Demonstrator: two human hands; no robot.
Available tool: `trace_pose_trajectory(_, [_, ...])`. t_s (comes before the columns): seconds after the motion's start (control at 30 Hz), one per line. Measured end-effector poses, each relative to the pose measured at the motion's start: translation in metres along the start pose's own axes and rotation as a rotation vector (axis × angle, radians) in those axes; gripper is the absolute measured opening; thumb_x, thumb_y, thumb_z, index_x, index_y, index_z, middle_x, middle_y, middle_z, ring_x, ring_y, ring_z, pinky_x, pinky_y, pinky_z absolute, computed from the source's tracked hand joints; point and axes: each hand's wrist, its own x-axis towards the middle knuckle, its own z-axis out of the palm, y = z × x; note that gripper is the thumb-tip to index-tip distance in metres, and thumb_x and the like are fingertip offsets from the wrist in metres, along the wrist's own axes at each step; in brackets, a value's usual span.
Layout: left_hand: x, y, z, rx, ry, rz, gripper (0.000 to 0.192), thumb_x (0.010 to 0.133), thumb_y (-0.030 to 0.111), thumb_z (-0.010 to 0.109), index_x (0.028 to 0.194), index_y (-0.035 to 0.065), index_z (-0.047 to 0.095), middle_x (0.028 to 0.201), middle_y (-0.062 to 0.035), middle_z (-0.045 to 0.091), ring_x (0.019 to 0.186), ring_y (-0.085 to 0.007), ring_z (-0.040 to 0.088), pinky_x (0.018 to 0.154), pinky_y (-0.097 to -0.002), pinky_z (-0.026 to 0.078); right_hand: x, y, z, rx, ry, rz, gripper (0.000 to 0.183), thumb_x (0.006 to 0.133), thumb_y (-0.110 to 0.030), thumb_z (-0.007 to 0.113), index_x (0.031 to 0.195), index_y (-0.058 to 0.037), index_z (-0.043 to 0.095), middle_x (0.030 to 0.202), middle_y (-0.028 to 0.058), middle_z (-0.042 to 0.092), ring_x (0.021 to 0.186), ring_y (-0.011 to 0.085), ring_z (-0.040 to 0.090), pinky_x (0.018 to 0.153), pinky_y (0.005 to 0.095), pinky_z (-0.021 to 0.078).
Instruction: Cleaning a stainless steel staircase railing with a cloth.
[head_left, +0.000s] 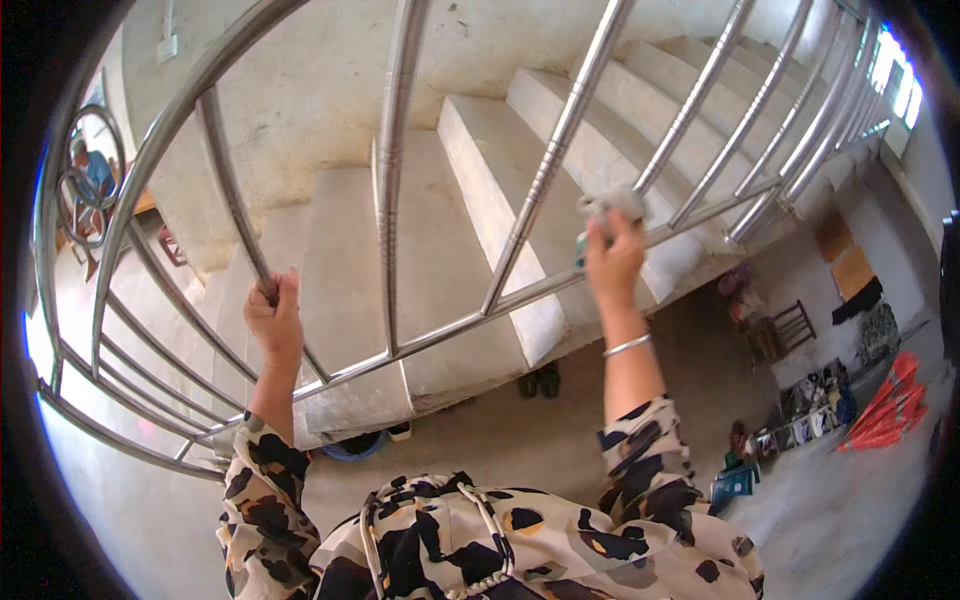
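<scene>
My left hand (273, 319) grips an upright stainless-steel baluster (229, 172) of a stair railing. Further right, my right hand (616, 262) holds a bunched greyish cloth (621, 201) beside the lower rail (442, 337); a small dark green patch shows at its left side. Whether the cloth touches the rail or a baluster is hidden by my fingers and some blur. Between my hands stand two shiny balusters, the right one (551, 161) with ring marks along it. Behind the railing rise pale concrete steps (480, 142).
Dark slippers (540, 381) and a blue basin (356, 448) lie below the stair edge. At right are a shoe rack (810, 412), a red folded umbrella or cloth (889, 405) and a wooden chair (787, 326). A person in blue (96, 176) sits far left, beyond the curved handrail (150, 142).
</scene>
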Motion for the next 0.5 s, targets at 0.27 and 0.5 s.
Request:
trace_pose_trajectory(0.27, [-0.001,0.002,-0.012,-0.137,-0.085,-0.108,0.021,0.081,0.02,0.06,0.069,0.0083,0.049,0.054,0.0053,0.04,0.048,-0.0019,0.035,0.044,-0.0169,0.026,0.032,0.01,-0.029,0.175,-0.074,-0.113,0.02,0.07,-0.011,0.06,0.089,-0.003,0.061,0.092,0.0208,0.053,0.087,0.0366,0.051,0.075,0.0406,0.0424])
trace_pose_trajectory(0.5, [-0.002,0.002,-0.004,-0.108,-0.068,-0.055,0.021,0.081,0.017,0.06,0.067,0.0088,0.047,0.052,0.0058,0.039,0.046,-0.0022,0.034,0.042,-0.0177,0.025,0.225,0.042,-0.114,-0.338,0.403,-0.194,0.046,0.079,-0.028,0.054,0.118,-0.0044,0.048,0.107,0.0255,0.05,0.104,0.0382,0.043,0.088,0.0431,0.0348])
